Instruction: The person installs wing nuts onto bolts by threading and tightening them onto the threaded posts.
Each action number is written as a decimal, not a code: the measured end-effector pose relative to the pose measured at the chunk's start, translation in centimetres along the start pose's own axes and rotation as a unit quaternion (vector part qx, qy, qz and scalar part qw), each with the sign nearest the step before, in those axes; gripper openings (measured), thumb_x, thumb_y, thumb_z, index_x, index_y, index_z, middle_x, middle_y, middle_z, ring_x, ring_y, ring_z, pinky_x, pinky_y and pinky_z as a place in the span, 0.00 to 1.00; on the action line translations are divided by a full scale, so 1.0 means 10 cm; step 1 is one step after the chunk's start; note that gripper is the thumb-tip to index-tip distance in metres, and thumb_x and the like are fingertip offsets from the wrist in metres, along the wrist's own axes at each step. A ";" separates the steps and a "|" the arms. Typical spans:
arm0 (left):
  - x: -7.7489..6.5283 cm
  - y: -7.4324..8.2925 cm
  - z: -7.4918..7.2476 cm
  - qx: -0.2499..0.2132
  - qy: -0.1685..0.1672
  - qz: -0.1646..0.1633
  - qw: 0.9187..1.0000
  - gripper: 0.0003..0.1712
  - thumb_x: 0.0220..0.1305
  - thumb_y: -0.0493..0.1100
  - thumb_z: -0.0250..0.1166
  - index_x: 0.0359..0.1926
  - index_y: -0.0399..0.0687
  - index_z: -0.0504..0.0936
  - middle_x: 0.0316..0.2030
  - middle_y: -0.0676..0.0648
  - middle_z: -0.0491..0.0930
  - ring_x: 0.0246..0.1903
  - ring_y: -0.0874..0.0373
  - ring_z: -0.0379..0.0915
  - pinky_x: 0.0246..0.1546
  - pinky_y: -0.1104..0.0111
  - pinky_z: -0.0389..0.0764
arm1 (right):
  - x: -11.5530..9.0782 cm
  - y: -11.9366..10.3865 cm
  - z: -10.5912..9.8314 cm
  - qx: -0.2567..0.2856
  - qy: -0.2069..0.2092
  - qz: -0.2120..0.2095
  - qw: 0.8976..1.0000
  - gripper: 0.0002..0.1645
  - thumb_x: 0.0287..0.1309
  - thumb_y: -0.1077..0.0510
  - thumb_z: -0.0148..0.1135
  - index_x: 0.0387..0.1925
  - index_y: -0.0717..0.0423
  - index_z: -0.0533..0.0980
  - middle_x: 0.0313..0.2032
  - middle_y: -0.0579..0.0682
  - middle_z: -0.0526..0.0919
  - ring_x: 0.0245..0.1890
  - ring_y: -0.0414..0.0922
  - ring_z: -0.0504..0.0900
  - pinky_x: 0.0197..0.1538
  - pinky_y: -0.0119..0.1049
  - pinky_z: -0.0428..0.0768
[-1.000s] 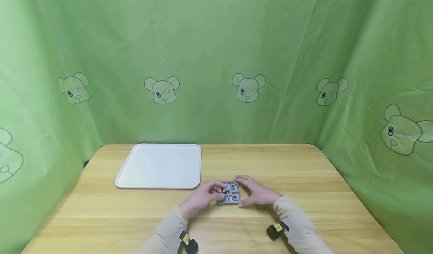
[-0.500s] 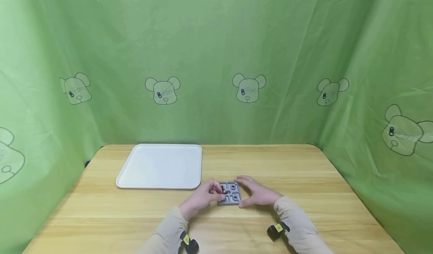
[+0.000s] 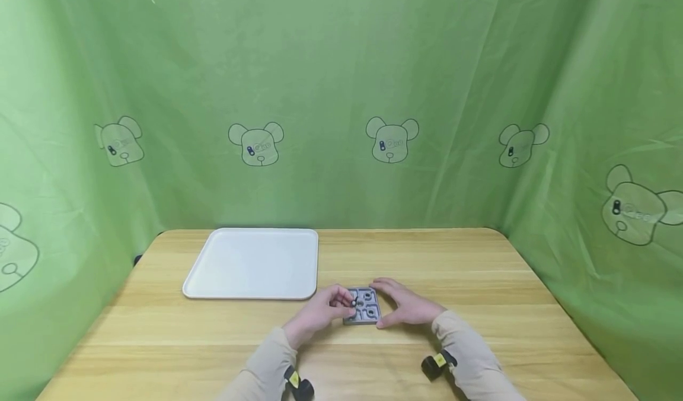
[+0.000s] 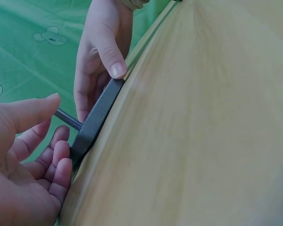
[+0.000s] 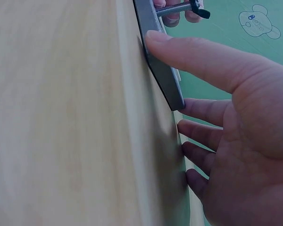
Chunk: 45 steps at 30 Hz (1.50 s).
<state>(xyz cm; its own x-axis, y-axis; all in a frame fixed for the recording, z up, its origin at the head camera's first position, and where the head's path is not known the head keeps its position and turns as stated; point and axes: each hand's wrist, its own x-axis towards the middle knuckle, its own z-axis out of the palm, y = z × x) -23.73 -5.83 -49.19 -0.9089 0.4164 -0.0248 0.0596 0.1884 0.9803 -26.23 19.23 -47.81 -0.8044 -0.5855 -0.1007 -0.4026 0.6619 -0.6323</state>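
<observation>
A square grey metal plate (image 3: 365, 313) with recesses and round holes lies flat on the table. From its left part a threaded wing screw (image 5: 177, 8) stands up, its black winged head showing in the right wrist view. My left hand (image 3: 321, 309) holds the screw's head with thumb and fingertips; in the left wrist view the thumb hides that head, and the bare thread (image 4: 68, 118) shows below. With thumb and fingers spread, my right hand (image 3: 408, 305) grips the plate by its right-hand edges. The right thumb (image 5: 188, 54) presses on the plate's side.
A white tray (image 3: 256, 264) lies on the wooden table (image 3: 437, 258) at the back left, just beyond my left hand. Green curtains (image 3: 320, 80) printed with bear heads stand around the table. Black cameras (image 3: 434, 365) are strapped to both sleeves.
My left fingers have shifted slightly at the screw, and its head now faces another way. The right hand and the plate stay in place.
</observation>
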 end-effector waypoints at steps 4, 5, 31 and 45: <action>0.01 0.00 0.00 0.004 0.002 0.001 1.000 0.14 0.57 0.37 0.67 0.45 0.39 0.78 0.39 0.46 0.78 0.38 0.59 0.71 0.42 0.69 0.73 | 0.01 -0.02 -0.01 -0.002 0.001 -0.005 1.000 0.58 0.44 0.44 0.74 0.71 0.62 0.57 0.72 0.68 0.54 0.71 0.69 0.54 0.68 0.70 0.53; 0.01 0.00 0.00 0.006 0.002 0.001 1.000 0.14 0.58 0.37 0.67 0.45 0.40 0.78 0.39 0.46 0.78 0.38 0.58 0.71 0.43 0.69 0.72 | 0.01 -0.02 -0.01 -0.002 0.001 -0.006 1.000 0.58 0.45 0.44 0.74 0.71 0.62 0.57 0.72 0.68 0.54 0.71 0.69 0.54 0.67 0.70 0.53; 0.00 -0.04 0.00 0.033 -0.008 0.010 0.999 0.13 0.62 0.41 0.64 0.48 0.44 0.82 0.43 0.47 0.82 0.44 0.59 0.73 0.51 0.63 0.72 | 0.00 0.03 0.01 -0.004 0.001 -0.004 1.000 0.58 0.44 0.42 0.74 0.71 0.60 0.58 0.72 0.67 0.54 0.71 0.68 0.54 0.67 0.70 0.53; 0.01 -0.01 -0.01 -0.018 0.005 -0.010 1.000 0.19 0.57 0.36 0.67 0.49 0.37 0.74 0.41 0.45 0.78 0.40 0.57 0.72 0.45 0.67 0.72 | 0.01 0.03 0.01 -0.012 0.003 -0.014 1.000 0.58 0.44 0.42 0.73 0.71 0.61 0.58 0.72 0.68 0.54 0.70 0.69 0.54 0.66 0.71 0.54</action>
<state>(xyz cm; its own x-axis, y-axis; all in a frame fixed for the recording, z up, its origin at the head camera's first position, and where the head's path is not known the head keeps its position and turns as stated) -23.87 -5.85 -49.29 -0.9139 0.4037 -0.0433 0.0258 0.1642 0.9861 -26.35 19.32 -48.05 -0.7949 -0.6016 -0.0787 -0.4356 0.6561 -0.6162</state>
